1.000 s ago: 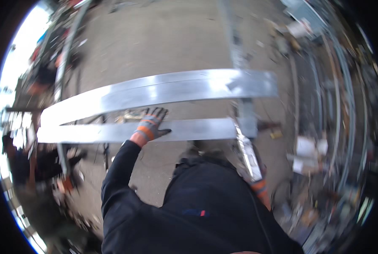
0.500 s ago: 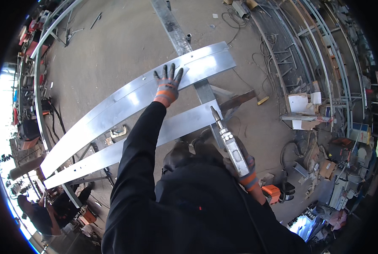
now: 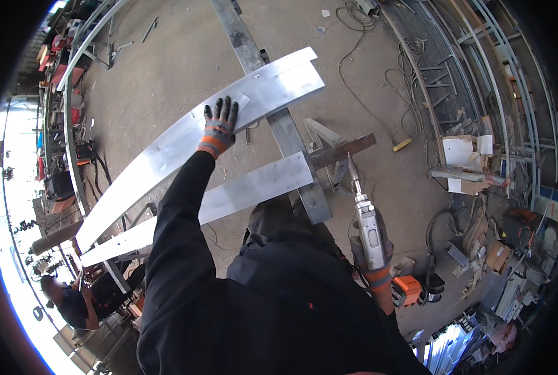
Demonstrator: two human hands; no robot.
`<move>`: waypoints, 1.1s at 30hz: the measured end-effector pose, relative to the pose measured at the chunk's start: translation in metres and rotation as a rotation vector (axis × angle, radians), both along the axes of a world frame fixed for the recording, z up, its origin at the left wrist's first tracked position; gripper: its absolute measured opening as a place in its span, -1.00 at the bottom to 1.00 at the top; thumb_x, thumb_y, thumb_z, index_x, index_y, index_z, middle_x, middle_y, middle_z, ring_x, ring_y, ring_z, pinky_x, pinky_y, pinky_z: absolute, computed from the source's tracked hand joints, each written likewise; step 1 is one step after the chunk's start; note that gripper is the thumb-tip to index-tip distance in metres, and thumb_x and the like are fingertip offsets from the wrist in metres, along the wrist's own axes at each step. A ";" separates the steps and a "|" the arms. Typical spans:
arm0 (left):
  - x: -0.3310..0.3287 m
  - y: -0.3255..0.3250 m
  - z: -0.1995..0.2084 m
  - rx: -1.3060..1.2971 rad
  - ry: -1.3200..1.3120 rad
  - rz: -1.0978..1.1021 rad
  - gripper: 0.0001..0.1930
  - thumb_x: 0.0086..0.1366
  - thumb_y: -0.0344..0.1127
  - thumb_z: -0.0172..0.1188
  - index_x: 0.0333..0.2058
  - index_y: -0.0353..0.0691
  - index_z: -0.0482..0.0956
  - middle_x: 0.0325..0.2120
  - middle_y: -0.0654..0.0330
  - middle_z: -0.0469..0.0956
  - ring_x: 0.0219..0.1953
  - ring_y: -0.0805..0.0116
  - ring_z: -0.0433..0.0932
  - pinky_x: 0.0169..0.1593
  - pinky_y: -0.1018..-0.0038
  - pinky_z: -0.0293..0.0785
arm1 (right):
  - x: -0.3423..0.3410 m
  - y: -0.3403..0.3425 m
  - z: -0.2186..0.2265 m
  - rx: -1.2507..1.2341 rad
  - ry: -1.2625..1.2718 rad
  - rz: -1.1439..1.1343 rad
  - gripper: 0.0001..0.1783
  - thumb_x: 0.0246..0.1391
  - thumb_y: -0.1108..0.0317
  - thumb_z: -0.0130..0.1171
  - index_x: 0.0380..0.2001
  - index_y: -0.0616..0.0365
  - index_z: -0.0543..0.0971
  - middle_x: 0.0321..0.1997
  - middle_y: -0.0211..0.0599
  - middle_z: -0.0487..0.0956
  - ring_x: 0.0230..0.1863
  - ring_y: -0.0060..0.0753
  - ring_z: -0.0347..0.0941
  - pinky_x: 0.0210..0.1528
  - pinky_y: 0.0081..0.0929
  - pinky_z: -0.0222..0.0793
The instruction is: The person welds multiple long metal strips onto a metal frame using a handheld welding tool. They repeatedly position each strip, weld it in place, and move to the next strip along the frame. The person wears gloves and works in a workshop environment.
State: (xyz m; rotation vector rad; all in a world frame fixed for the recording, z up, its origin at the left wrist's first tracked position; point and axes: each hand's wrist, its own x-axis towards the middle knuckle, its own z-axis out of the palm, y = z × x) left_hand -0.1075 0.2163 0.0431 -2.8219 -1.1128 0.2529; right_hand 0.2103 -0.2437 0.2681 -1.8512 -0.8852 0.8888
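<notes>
Wide metal panel (image 3: 173,142), long axis slanting near left to far right; left hand (image 3: 219,128), nearer, palm down on it, fingers extended, gripping nothing. Narrower strip (image 3: 254,186) on near side. Metal beam (image 3: 286,135) crosses under both. Right hand (image 3: 385,249) apart from panel, fingers wrapped round grey tool (image 3: 370,231).

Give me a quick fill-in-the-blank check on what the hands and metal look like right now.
Of the wide panel and narrow panel, the left hand is on the ____ one.
The right hand grips a silver tool, its tip pointing ____ from the black jacket.
The grey beam passes ____ (over or under) the wide panel.
The right cuff is grey and ____.

Missing words: wide; away; under; orange.
</notes>
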 end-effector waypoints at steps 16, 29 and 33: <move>-0.126 -0.031 -0.006 -0.080 -0.139 0.004 0.17 0.03 -0.25 0.55 0.63 -0.28 0.19 0.65 -0.34 0.09 0.68 -0.41 0.08 0.67 -0.41 -0.07 | 0.005 0.076 -0.009 -0.066 -0.099 0.026 -0.10 0.25 0.49 0.44 0.63 0.14 0.34 0.08 -0.13 0.82 -0.20 -0.43 0.75 -0.13 -0.36 0.67; -0.121 -0.027 -0.010 -0.183 -0.134 0.023 0.22 0.17 0.26 0.60 0.61 -0.27 0.22 0.52 -0.38 0.28 0.52 -0.40 0.30 0.50 -0.32 0.20 | 0.000 0.123 -0.044 -0.112 -0.138 0.030 -0.14 0.20 0.43 0.56 0.53 0.26 0.45 -0.32 -0.33 0.75 -0.36 -0.40 0.71 -0.19 -0.36 0.66; -0.134 -0.041 -0.022 -0.181 -0.119 0.049 0.26 0.18 0.24 0.61 0.62 -0.36 0.15 0.56 -0.45 0.18 0.57 -0.47 0.23 0.54 -0.41 0.13 | 0.005 0.079 -0.082 -0.128 0.048 -0.179 -0.08 0.19 0.36 0.61 0.56 0.27 0.43 -0.14 -0.31 0.75 -0.27 -0.44 0.68 -0.18 -0.37 0.66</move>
